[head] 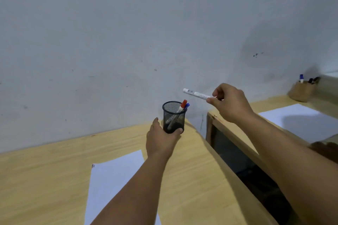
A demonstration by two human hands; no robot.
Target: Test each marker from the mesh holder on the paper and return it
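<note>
A black mesh holder (173,115) stands near the far right corner of the wooden table, by the wall. My left hand (161,139) grips its base. Inside it lean a red-capped marker (182,105) and a blue-capped marker (187,106). My right hand (230,103) pinches one end of a white marker (196,93), which it holds nearly level in the air, above and to the right of the holder. A white sheet of paper (117,177) lies flat on the table below my left forearm, with a small dark mark at its far left corner.
A grey wall rises right behind the table (45,179). A dark gap separates it from a second wooden table (237,133) on the right, which carries another white sheet (296,118) and a brown cup of markers (302,92).
</note>
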